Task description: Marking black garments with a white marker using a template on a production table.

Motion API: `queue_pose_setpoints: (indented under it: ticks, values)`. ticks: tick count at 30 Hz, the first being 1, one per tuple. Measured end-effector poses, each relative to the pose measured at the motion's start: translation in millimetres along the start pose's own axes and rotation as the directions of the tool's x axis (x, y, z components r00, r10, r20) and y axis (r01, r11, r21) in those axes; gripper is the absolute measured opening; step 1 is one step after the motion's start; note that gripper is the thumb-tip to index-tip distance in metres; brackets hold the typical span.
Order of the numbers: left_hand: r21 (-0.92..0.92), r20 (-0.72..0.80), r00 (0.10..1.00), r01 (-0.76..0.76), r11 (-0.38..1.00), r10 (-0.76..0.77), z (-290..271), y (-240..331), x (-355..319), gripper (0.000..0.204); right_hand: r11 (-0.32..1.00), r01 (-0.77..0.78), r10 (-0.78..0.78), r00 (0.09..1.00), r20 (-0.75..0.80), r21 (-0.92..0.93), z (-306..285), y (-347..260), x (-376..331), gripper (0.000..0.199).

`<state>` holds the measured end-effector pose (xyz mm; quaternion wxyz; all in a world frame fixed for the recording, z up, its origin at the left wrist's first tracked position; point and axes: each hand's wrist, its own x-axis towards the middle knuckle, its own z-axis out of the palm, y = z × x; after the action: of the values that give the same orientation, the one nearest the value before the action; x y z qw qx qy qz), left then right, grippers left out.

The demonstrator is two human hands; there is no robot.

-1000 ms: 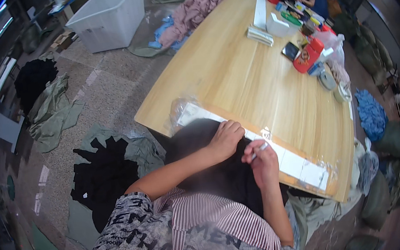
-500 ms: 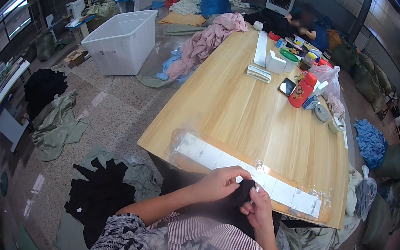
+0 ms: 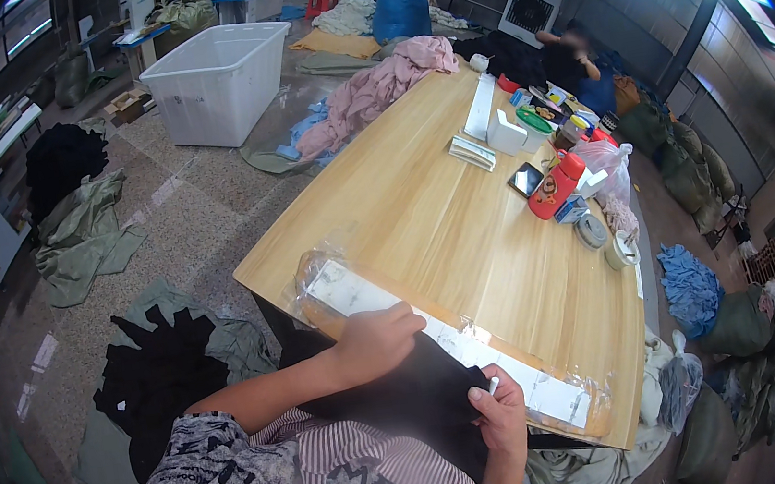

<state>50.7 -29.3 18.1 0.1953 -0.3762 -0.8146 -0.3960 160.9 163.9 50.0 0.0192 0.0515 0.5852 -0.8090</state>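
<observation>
A piece of black cloth [image 3: 410, 384] is stretched between my two hands, above my lap at the near edge of the wooden table [image 3: 403, 211]. My left hand [image 3: 376, 345] is closed, its curled fingers gripping the upper left edge of the cloth. At the other corner my right hand [image 3: 499, 412] pinches the cloth between thumb and fingers. A small white stick-like thing [image 3: 493, 385] pokes out of that same hand; its kind is unclear. Just beyond the cloth, a long white strip [image 3: 355, 289] lies taped along the table edge under clear film.
A red bottle [image 3: 557, 184], a phone [image 3: 526, 179] and a tape roll [image 3: 590, 232] stand on the table's right side. Black cloth pieces [image 3: 157, 377] lie on the floor at left. Farther back are a white bin [image 3: 219, 88], pink fabric [image 3: 380, 98] and a seated person [image 3: 568, 60].
My hands have moved apart, the left one up and to the left. The black cloth, bunched between them before, is now spread out flat. The view has shifted slightly.
</observation>
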Motion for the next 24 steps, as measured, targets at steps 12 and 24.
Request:
queue_pose_setpoints:
  ticks: [12,24]
  values:
    - [-0.379,0.703,0.708,0.456,0.806,-0.070,-41,-13,-26,0.019,0.938,0.190,-0.247,0.954,-0.171,-0.290,-15,10,22,0.009]
    - [-0.666,0.663,0.674,0.730,0.154,-0.326,-38,-13,27,0.016,0.691,0.148,-0.110,0.989,0.100,-0.707,-68,-11,20,0.020]
